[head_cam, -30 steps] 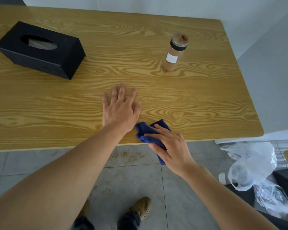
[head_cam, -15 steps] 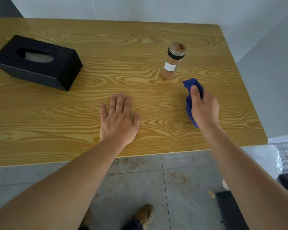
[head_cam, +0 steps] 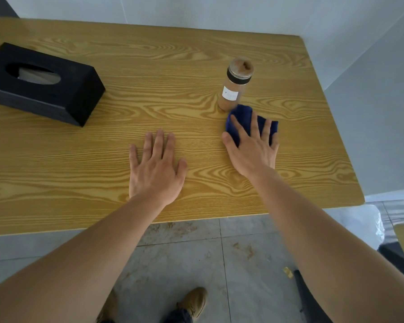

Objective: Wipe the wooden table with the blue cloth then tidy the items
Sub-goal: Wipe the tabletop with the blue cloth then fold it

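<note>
Head cam: I see right hand [head_cam: 252, 148] spread flat on crumpled blue cloth [head_cam: 243, 117] by brown bottle [head_cam: 234, 88]; left hand [head_cam: 155, 169] open, flat on wooden table [head_cam: 79, 171].

A white label [head_cam: 230, 94] is seen on the bottle [head_cam: 235, 86] at the far right. Its print is too blurred to be read.

The near part of the blue cloth [head_cam: 251, 123] lies hidden under the right hand [head_cam: 254, 148]. The cloth's far edge covers the base of the bottle [head_cam: 236, 86]; the label print is too small to read. The left edge crops the tissue box [head_cam: 40, 89] and the table [head_cam: 196, 54]. The bottom edge crops the shoe [head_cam: 194, 301].
</note>
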